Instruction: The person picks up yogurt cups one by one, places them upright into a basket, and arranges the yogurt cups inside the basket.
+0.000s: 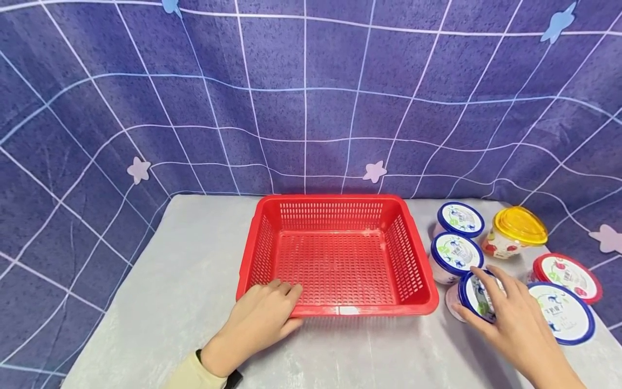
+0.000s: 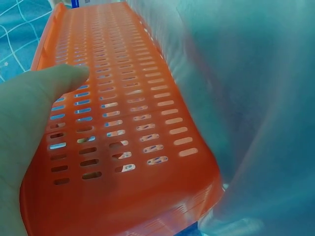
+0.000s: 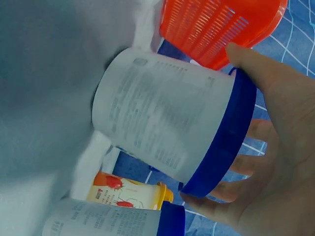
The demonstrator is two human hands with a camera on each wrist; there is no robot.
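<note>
In the head view, my left hand [image 1: 262,314] grips the near left rim of a red plastic basket [image 1: 384,309], fingers over the inside edge. Its thumb lies against the perforated outer wall in the left wrist view. At the right, my right hand [image 1: 522,319] holds a white tub with a blue lid [image 3: 162,115] by its lid from above, the thumb on one side and the fingers round the other. That tub stands on the table, nearest in a row behind which are two similar blue-lidded tubs [image 1: 457,254] [image 1: 460,219].
To the right of the row stand a yellow-lidded tub [image 1: 520,227], a red-lidded tub [image 1: 568,276] and a larger blue-lidded tub [image 1: 561,313]. The grey tabletop [image 1: 189,254] meets a purple-blue grid-patterned curtain [image 1: 330,119] at the back and sides.
</note>
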